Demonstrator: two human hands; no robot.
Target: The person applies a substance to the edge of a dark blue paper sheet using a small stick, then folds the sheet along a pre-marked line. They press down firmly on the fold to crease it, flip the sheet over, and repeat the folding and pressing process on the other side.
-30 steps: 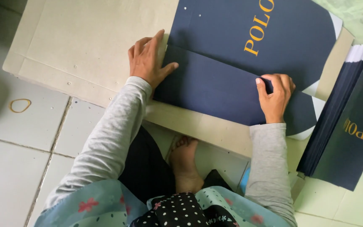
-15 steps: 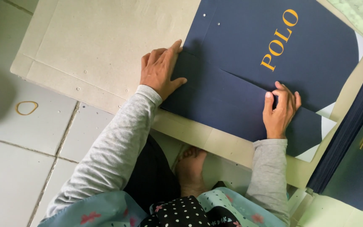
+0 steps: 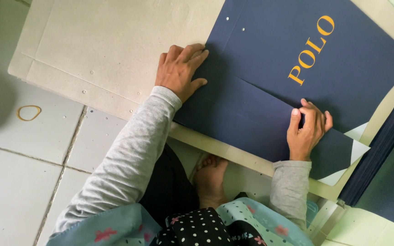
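**Both hands pressing a folded navy card sheet flat on grey board**

While the left hand (image 3: 180, 73) lies palm-down near the centre top of the frame, its fingers are spread flat across the left edge of the navy card sheet (image 3: 297, 59), grasping nothing, only pressing. Right hand (image 3: 307, 130), at right of centre, rests on the folded-up flap (image 3: 247, 118) of the same sheet; fingertips bunched and curled onto the flap's upper edge, pressing the crease, nothing gripped inside the hand. Sheet fills the upper right of the frame, gold lettering facing up, one white inner corner showing at lower right. Sheet lies on a large grey cardboard board (image 3: 106, 45) that covers the upper left and runs beneath it. Board sits on white floor tiles (image 3: 19, 182), lower left. Stack of matching navy sheets (image 3: 384, 159) at the right edge, just beside the board. Small yellow rubber band (image 3: 28, 112) on the tile, left, well apart from both hands. Bare foot (image 3: 209, 180) visible at bottom centre, between the grey sleeves.
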